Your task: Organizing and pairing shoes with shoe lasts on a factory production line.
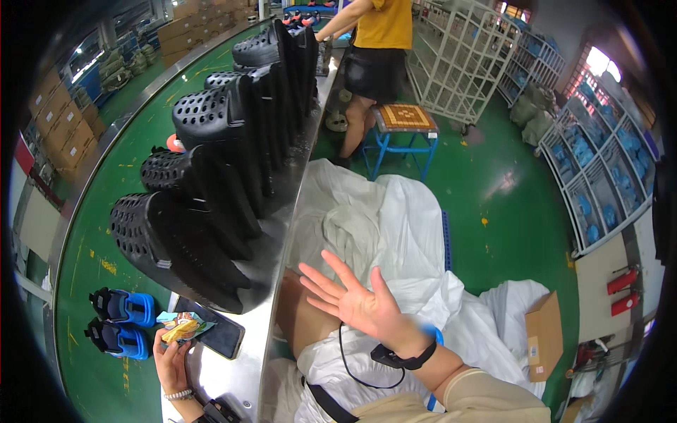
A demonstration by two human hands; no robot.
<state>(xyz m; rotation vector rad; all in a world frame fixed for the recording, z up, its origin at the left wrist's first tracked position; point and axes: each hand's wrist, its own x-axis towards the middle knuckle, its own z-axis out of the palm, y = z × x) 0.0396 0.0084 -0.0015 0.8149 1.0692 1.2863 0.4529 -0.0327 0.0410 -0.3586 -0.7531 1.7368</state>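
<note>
A colourful packet [185,328] is pinched by the left hand's [171,363] fingers, extending just beyond their tips over the desk [220,377], long axis roughly left to right, beside a dark phone [224,335]. The right hand [365,308] is held farther off, empty, fingers spread above white sheeting [416,268].

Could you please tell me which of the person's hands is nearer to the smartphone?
Left. The left hand is close beside the smartphone, on its left, holding a colourful packet; the right hand is open, farther away to the right, past the metal bench's edge.
</note>
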